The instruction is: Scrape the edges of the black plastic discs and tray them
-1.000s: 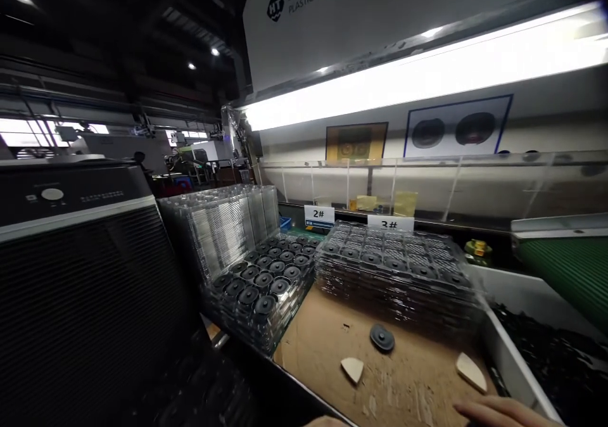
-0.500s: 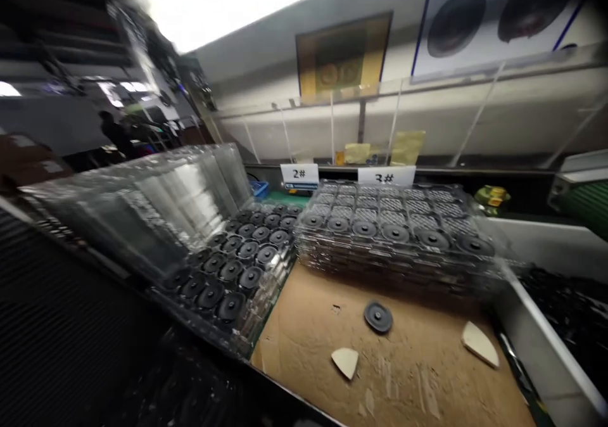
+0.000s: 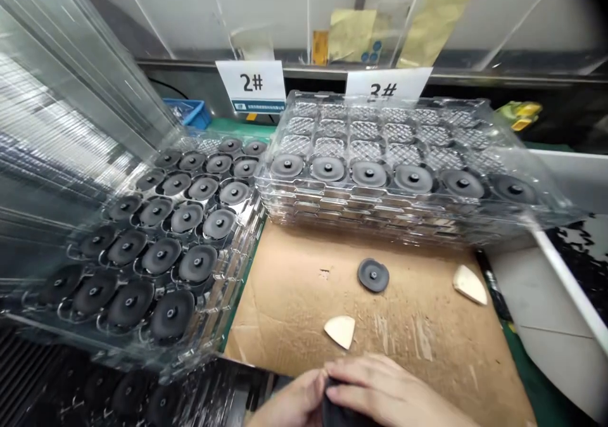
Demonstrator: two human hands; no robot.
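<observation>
My left hand (image 3: 295,400) and my right hand (image 3: 380,386) meet at the bottom edge, closed around a black disc-like part (image 3: 342,414). Most of that part is hidden by my fingers and the frame edge. Beyond my hands, a cream-coloured wedge-shaped piece (image 3: 341,331) lies on the brown cardboard (image 3: 294,287). Farther back rests a black round part (image 3: 373,275) with a small raised centre, touched by neither hand. Another cream wedge (image 3: 470,284) lies to the right.
At left, a clear tray (image 3: 232,268) holds several black round parts. Stacked clear trays (image 3: 361,196) stand at the back, with a front row of similar parts. White signs (image 3: 251,85) hang behind. A white bin (image 3: 546,313) with black pieces borders the right side.
Both hands have come into view at the bottom, holding a black part. The view has tilted down and closer to the table. The loose pieces on the cardboard look unmoved.
</observation>
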